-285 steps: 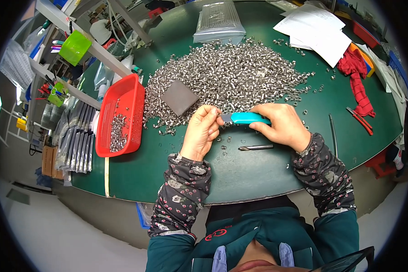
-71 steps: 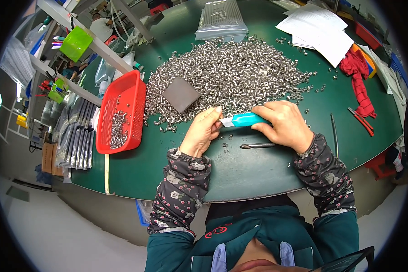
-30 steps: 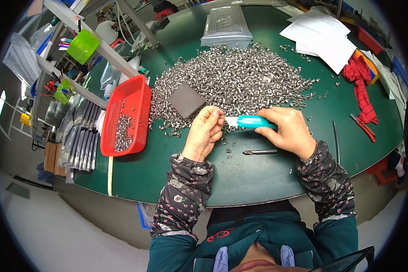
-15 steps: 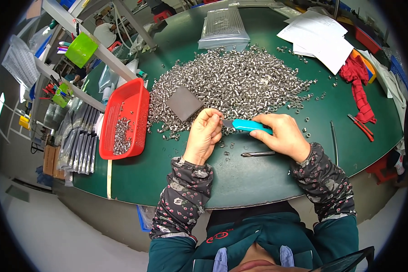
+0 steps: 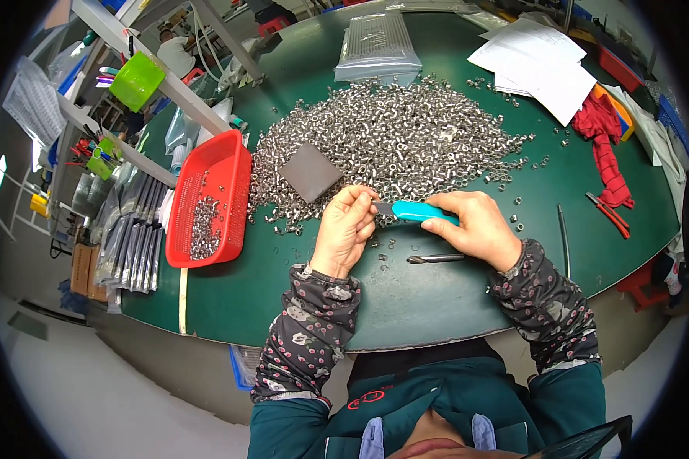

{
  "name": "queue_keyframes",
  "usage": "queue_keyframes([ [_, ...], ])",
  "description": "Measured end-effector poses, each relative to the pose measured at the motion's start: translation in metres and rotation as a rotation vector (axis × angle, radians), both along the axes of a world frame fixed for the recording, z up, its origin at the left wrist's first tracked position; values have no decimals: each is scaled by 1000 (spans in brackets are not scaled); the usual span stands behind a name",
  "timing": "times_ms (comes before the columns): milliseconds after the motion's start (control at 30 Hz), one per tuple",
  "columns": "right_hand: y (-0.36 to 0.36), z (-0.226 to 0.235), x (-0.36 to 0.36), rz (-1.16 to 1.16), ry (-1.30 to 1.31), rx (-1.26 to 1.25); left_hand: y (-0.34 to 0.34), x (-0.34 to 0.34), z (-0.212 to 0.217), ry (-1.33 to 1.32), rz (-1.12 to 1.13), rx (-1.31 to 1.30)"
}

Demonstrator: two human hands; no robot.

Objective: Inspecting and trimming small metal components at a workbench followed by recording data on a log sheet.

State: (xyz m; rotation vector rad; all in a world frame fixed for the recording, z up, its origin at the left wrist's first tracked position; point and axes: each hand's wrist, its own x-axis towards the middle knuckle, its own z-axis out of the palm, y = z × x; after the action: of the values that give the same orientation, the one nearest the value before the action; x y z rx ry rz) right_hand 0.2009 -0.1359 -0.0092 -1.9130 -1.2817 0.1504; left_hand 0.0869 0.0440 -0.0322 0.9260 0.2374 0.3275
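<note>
My right hand [image 5: 478, 228] grips a turquoise utility knife [image 5: 419, 212], its dark blade pointing left. The blade's tip meets the fingertips of my left hand [image 5: 348, 226]. Thumb and forefinger of that hand are pinched on a small part, mostly hidden, likely one of the metal rings. Just beyond both hands spreads a large heap of small metal rings [image 5: 406, 138]. A dark grey square block [image 5: 311, 173] lies on the heap's near left side. On the table below the knife rests a dark drill bit [image 5: 435, 259].
At left, a red basket [image 5: 241, 187] holds some rings. To the right lie a thin dark rod [image 5: 563, 241], red-handled pliers [image 5: 609, 216], a red cloth [image 5: 608, 153] and white papers [image 5: 536, 61]. A plastic-wrapped bundle [image 5: 377, 47] sits at the far side of the green table [image 5: 406, 306].
Almost nothing differs. Both hands keep their grip and place, with the knife blade still at my left fingertips; the whole view shifts very slightly.
</note>
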Motion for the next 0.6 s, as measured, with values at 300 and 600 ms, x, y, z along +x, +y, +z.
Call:
queue_keyframes([
  [300, -1, -1, -1, -44, -158, 17, 0, 0, 0, 44, -1, -1],
  [600, -2, 1, -1, -70, -270, 36, 0, 1, -1, 50, -2, 24],
])
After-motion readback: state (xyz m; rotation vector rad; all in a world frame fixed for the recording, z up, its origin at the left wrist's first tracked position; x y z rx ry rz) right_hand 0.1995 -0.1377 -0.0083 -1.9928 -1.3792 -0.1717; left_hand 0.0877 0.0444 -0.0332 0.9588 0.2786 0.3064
